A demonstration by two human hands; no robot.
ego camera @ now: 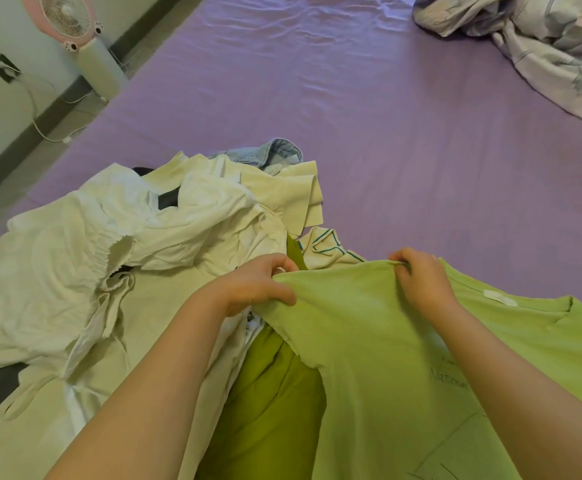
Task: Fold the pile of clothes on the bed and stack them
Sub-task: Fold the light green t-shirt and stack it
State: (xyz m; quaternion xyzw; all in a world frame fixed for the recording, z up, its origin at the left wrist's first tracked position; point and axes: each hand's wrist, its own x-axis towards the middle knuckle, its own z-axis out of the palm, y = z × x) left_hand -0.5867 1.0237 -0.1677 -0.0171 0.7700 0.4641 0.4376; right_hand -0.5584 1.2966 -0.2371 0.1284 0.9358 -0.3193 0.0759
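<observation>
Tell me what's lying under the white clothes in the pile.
Under the white clothes, dark fabric peeks through, denim pokes out behind, and a darker green garment shows beneath the near edge. Anything deeper is covered.

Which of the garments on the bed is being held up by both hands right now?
The light green T-shirt: the left hand and right hand pinch its edge, while the white clothes and the denim piece lie untouched in the pile.

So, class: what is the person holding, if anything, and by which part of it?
Both hands hold the light green T-shirt by one sleeve's edge: the left hand grips one end, the right hand pinches the other.
</observation>
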